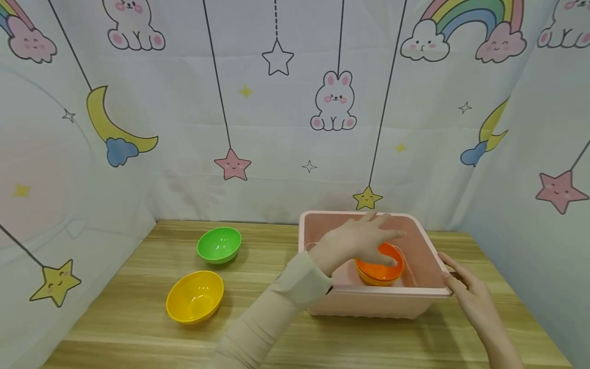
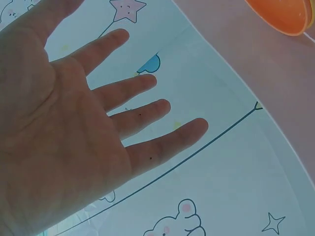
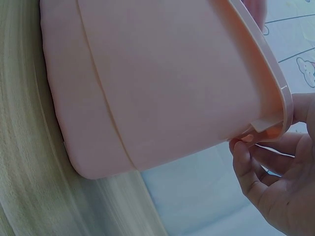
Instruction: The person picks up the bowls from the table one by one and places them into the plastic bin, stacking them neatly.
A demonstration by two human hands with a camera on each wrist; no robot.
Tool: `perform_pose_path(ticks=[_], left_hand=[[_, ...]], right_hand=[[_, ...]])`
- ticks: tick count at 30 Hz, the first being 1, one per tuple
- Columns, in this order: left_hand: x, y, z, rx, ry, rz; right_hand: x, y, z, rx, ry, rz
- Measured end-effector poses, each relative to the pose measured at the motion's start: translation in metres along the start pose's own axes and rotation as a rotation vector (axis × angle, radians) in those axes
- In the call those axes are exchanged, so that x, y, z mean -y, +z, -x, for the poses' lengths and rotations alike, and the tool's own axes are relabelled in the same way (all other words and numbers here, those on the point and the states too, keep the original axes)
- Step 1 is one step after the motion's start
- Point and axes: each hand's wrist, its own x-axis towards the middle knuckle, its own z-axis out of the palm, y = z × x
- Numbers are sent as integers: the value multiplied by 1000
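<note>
A pink plastic bin (image 1: 369,303) stands on the table, and inside it sits an orange bowl (image 1: 374,272), seemingly stacked in another bowl. My left hand (image 1: 357,242) is held over the bin with its fingers spread, partly covering the orange bowl. In the left wrist view the palm (image 2: 64,142) is bare and nothing is in it. At the bin's right side my right hand (image 1: 475,292) grips the rim, and the right wrist view shows its fingers (image 3: 246,167) curled under that rim near a corner.
A green bowl (image 1: 219,246) and a yellow bowl (image 1: 195,297) rest on the left part of the wood-grain table (image 1: 152,328). White printed cloth (image 1: 276,128) hangs behind the table and along both sides, close behind the bin.
</note>
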Motion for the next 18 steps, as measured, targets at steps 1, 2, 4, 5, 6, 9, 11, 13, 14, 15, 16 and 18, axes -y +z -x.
perform_pose_path(ticks=[1, 2, 4, 5, 6, 9, 11, 13, 14, 15, 16, 18], left_hand=[[1, 0, 3, -11, -1, 5], [1, 0, 5, -23, 0, 4], [3, 2, 11, -48, 6, 1], [3, 2, 14, -57, 8, 3], [4, 3, 17, -63, 9, 6], [6, 5, 25, -76, 12, 15], [8, 6, 30, -83, 16, 30], [9, 8, 34, -92, 19, 42], [9, 8, 37, -98, 21, 49], [10, 9, 39, -104, 22, 51], [11, 9, 41, -110, 22, 49], [13, 10, 45, -123, 22, 48]], right_hand=[[0, 0, 0, 0, -1, -1], [0, 0, 0, -4, -3, -1], [0, 0, 0, -8, -9, -2], [0, -1, 0, -13, -11, -3], [-1, -1, -1, -15, -12, -6], [-2, 0, -1, -20, -15, -5], [-3, 0, -1, -22, -9, -3], [-3, 0, -1, -21, -3, 1], [-3, 0, -1, -21, -1, 2], [-3, 0, -1, -20, 1, 0], [-3, -1, -1, -20, 0, -1], [-3, -1, -1, -19, -3, -7]])
